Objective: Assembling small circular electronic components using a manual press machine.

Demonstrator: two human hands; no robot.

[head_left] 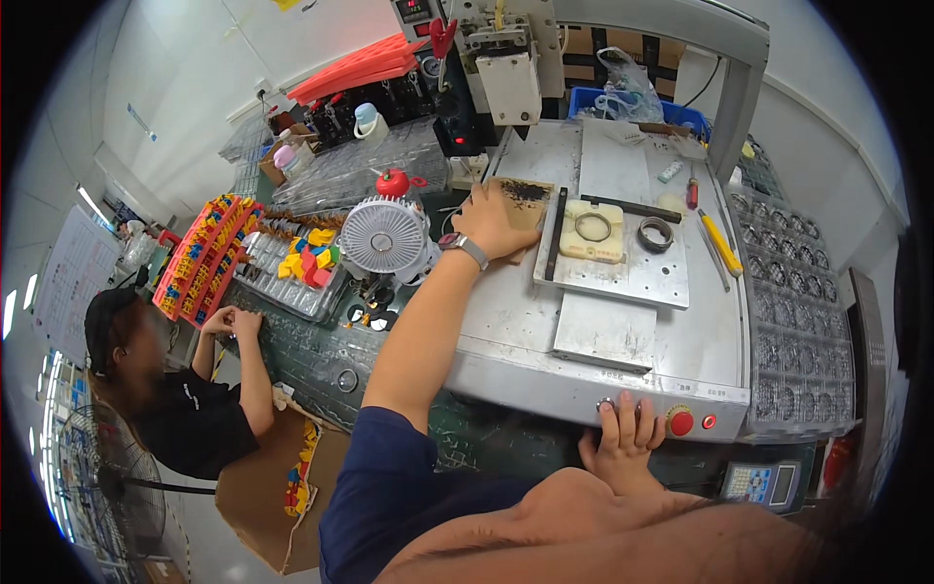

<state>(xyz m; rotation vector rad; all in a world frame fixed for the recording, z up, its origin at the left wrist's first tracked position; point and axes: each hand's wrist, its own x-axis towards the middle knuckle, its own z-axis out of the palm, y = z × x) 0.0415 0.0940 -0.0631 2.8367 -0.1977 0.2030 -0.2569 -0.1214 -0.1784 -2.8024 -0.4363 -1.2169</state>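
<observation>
My left hand (493, 226), a watch (465, 250) on its wrist, lies palm down at the left side of the machine table (506, 311). Its fingers are spread over a brown board (530, 204) strewn with black bits. At the front panel, the fingertips of my right hand (628, 443) rest on the panel by a round button (606, 404); the fingers are stretched out. Between the hands lies a metal fixture plate (666, 277). It carries a cream block (591, 251) with a thin ring (592, 227) on it, and a dark, thicker ring (655, 235) beside the block.
A machine head (510, 90) hangs above the table. A red stop button (681, 420) sits right of my right hand. Yellow cutter (721, 245) and screwdriver (692, 193) lie at right, near trays of rings (793, 292). A fan (384, 237) stands left; a co-worker (185, 389) sits beyond.
</observation>
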